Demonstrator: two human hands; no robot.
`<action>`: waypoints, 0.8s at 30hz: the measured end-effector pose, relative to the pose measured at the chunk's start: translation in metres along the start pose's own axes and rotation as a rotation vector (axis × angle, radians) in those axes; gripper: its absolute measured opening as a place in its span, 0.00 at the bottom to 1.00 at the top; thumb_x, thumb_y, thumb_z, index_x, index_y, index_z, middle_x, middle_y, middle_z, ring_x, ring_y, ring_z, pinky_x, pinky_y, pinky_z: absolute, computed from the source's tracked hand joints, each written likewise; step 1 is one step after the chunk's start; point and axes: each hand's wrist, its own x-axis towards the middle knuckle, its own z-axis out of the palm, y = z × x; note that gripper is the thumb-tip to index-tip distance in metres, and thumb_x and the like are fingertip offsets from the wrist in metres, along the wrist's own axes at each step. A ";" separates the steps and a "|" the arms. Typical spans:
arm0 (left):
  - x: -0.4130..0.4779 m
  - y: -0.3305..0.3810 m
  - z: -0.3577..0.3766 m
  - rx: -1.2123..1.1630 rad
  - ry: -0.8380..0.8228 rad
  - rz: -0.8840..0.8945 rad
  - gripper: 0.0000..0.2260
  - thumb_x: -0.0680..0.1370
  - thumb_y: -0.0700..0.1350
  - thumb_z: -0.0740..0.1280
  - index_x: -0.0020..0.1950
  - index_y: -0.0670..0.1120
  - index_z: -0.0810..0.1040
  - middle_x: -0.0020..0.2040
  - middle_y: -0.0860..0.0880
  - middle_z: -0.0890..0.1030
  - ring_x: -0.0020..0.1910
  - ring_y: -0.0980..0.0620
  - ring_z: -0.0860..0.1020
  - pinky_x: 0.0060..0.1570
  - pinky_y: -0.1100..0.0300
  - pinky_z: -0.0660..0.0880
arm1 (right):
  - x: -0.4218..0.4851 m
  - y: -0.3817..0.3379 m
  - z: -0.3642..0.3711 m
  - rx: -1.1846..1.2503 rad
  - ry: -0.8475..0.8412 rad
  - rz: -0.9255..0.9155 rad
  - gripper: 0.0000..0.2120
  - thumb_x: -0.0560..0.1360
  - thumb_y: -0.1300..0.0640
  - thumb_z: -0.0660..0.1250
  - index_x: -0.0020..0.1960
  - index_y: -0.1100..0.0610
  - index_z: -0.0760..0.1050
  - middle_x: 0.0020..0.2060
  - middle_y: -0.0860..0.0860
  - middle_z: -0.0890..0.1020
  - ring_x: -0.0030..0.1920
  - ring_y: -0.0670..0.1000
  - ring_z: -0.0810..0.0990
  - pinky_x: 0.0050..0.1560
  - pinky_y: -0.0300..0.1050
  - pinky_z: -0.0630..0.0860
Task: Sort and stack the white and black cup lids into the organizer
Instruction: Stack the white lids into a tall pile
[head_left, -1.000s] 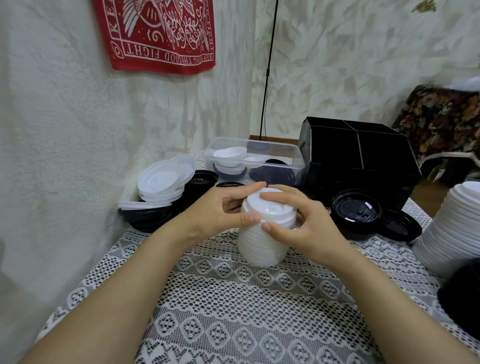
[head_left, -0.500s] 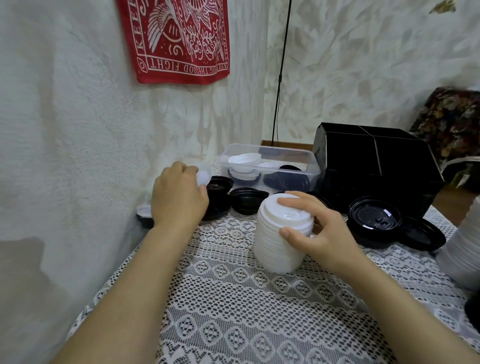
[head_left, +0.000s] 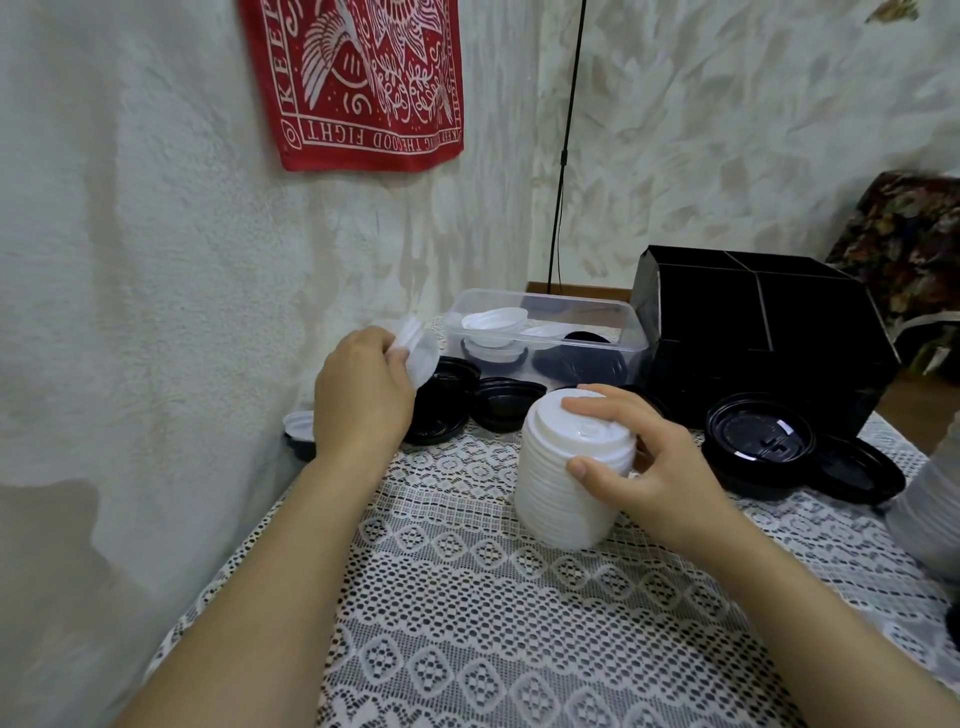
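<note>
A tall stack of white lids (head_left: 563, 491) stands on the lace cloth in the middle. My right hand (head_left: 641, 457) grips its top, fingers over the uppermost lid and thumb on the side. My left hand (head_left: 363, 397) holds a few white lids (head_left: 418, 351) lifted and tilted above the black lids (head_left: 441, 400) by the wall. The black organizer (head_left: 779, 343) with divided compartments stands at the back right; its inside is too dark to read. More black lids (head_left: 756, 441) lie in front of it.
A clear plastic tub (head_left: 545, 332) with white and black lids sits behind the stack. One white lid (head_left: 298, 423) lies at the left table edge by the wall. Another white stack (head_left: 930, 499) shows at the right border. A black cable (head_left: 563, 156) hangs down the wall.
My left hand left the central stack, reached to the pile by the wall and has lifted a few white lids off it. My right hand stays on the stack.
</note>
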 end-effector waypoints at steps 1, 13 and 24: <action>0.000 0.004 -0.001 -0.114 0.029 -0.005 0.06 0.80 0.42 0.62 0.48 0.42 0.78 0.42 0.51 0.76 0.43 0.51 0.73 0.42 0.61 0.65 | 0.000 0.000 0.000 0.002 -0.002 0.002 0.21 0.62 0.40 0.72 0.55 0.34 0.77 0.60 0.29 0.72 0.64 0.34 0.69 0.58 0.27 0.68; -0.010 0.035 -0.003 -1.509 -0.456 -0.663 0.04 0.80 0.37 0.62 0.49 0.41 0.76 0.40 0.48 0.84 0.40 0.54 0.82 0.43 0.58 0.81 | 0.000 -0.001 -0.001 -0.016 -0.014 0.021 0.23 0.62 0.39 0.70 0.57 0.38 0.77 0.60 0.30 0.71 0.64 0.34 0.70 0.61 0.31 0.68; -0.026 0.047 0.004 -1.423 -0.577 -0.293 0.08 0.69 0.38 0.75 0.44 0.42 0.78 0.41 0.45 0.81 0.45 0.49 0.79 0.52 0.56 0.78 | 0.008 -0.023 0.002 -0.236 0.148 -0.181 0.42 0.66 0.37 0.68 0.74 0.38 0.49 0.74 0.34 0.54 0.74 0.35 0.54 0.69 0.27 0.54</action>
